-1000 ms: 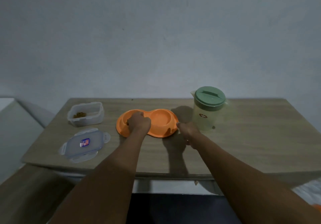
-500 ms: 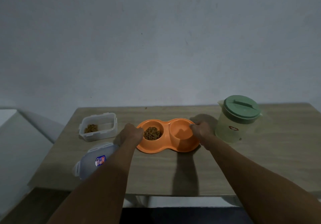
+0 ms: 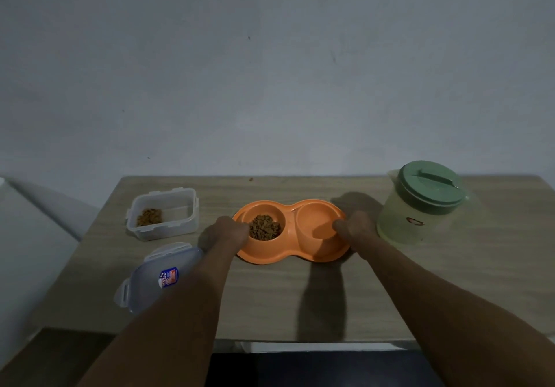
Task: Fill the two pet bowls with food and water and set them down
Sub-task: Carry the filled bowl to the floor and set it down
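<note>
An orange double pet bowl (image 3: 270, 257) sits in the middle of the wooden table (image 3: 300, 296). Its left cup holds brown kibble (image 3: 265, 227); whether its right cup (image 3: 318, 221) holds water I cannot tell. My left hand (image 3: 223, 233) grips the bowl's left end and my right hand (image 3: 356, 229) grips its right end, thumbs over the rim. A pale pitcher with a green lid (image 3: 420, 203) stands just right of my right hand.
A clear plastic food container (image 3: 163, 214) with a little kibble stands at the left back. Its lid (image 3: 150, 275) lies in front of it near the table's left edge. A grey wall rises behind the table.
My hands slid outward to the two ends of the bowl and now grip its rim. The view has shifted, so the kibble in the left cup is uncovered.
</note>
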